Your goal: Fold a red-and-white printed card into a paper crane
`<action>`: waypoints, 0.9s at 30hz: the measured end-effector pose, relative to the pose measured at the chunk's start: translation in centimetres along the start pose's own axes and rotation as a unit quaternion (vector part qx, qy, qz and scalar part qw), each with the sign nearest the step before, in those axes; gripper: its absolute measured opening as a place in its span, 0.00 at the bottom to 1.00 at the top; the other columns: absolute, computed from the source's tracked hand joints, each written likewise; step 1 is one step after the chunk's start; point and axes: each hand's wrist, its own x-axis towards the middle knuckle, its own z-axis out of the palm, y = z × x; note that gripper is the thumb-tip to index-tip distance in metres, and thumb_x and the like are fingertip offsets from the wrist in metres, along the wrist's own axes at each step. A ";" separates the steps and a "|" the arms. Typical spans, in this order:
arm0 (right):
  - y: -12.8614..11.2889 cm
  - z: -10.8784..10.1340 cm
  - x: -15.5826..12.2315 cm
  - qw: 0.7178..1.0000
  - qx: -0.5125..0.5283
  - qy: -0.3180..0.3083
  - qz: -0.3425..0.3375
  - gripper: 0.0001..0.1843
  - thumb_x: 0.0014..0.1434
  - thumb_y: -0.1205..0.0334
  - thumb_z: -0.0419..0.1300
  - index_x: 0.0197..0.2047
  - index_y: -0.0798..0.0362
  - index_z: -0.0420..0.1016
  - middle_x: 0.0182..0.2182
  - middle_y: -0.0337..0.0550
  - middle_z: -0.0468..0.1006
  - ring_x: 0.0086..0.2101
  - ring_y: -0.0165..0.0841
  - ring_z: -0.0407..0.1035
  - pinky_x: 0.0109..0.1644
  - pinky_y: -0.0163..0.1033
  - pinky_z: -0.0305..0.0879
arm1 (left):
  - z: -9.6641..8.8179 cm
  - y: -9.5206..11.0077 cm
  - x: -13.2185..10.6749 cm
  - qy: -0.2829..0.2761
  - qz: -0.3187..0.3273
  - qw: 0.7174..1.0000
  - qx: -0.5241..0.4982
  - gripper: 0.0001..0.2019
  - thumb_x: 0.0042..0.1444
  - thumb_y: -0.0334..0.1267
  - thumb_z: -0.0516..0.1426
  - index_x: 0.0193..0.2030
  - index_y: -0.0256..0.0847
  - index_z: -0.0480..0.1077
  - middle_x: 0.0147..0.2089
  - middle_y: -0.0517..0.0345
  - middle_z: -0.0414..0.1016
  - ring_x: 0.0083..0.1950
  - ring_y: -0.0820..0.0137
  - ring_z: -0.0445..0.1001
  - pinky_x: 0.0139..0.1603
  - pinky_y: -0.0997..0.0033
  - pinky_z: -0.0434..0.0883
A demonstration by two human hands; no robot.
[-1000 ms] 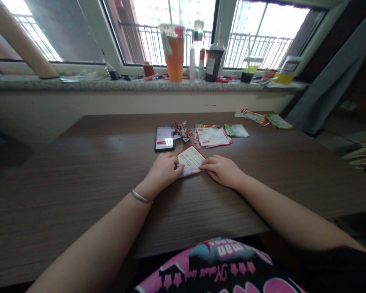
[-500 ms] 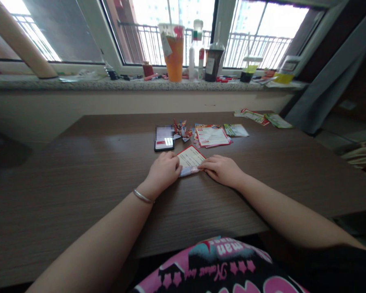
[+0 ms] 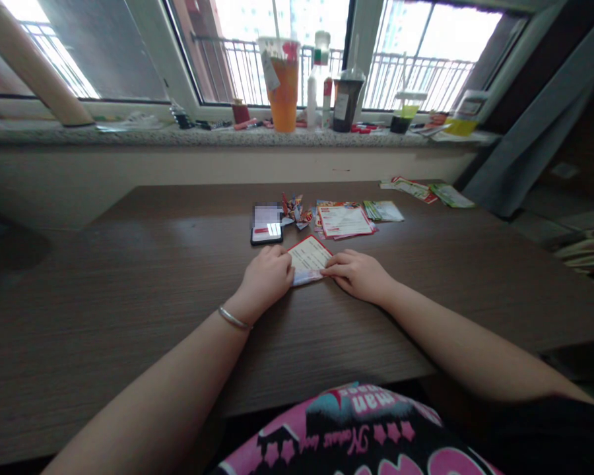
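A small red-edged sheet of printed paper (image 3: 311, 253) lies on the table between my two hands, turned with a corner pointing away from me. Along its near side runs a folded whitish strip (image 3: 307, 276). My left hand (image 3: 268, 272) is closed on the sheet's left side, fingers curled and thumb at the folded strip. At the right end of that strip, the fingers of my right hand (image 3: 357, 274) press together on the paper. Just beyond the sheet are a phone (image 3: 267, 232) and a crumpled, folded colourful paper piece (image 3: 297, 210).
A stack of red-edged printed papers (image 3: 346, 221) and a green-white packet (image 3: 385, 211) lie farther back. More packets (image 3: 416, 190) rest at the table's far right. On the windowsill (image 3: 143, 137) stand an orange drink cup (image 3: 283, 92), a dark drink cup (image 3: 345, 102) and bottles.
Both hands stay on the sheet with barely any shift. The folded strip at its near side looks slightly flatter.
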 end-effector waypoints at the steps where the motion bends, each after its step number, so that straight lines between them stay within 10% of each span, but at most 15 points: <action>1: 0.0 0.0 0.0 1.000 -0.002 0.000 0.000 0.14 0.64 0.64 0.54 0.48 0.46 0.79 0.43 0.45 0.78 0.42 0.36 0.68 0.44 0.41 0.64 | 0.0 0.0 0.0 -0.001 0.000 1.000 0.001 0.13 0.60 0.36 0.49 0.37 0.36 0.74 0.45 0.46 0.73 0.48 0.60 0.69 0.51 0.61 0.68; 20: -0.3 -0.1 -0.1 0.999 -0.050 -0.017 0.005 0.15 0.65 0.61 0.52 0.48 0.45 0.78 0.45 0.43 0.78 0.42 0.35 0.68 0.42 0.38 0.64 | -0.6 0.6 0.0 0.002 -0.018 1.000 0.009 0.11 0.59 0.32 0.51 0.46 0.38 0.71 0.50 0.46 0.71 0.48 0.60 0.70 0.47 0.63 0.70; 27: -0.3 -0.2 -0.1 0.998 -0.054 -0.024 0.009 0.16 0.65 0.62 0.51 0.49 0.44 0.78 0.45 0.41 0.78 0.43 0.35 0.69 0.44 0.38 0.64 | -1.7 -0.3 -0.2 -0.082 0.118 0.988 -0.050 0.13 0.62 0.34 0.51 0.42 0.43 0.77 0.46 0.53 0.75 0.45 0.66 0.74 0.49 0.67 0.70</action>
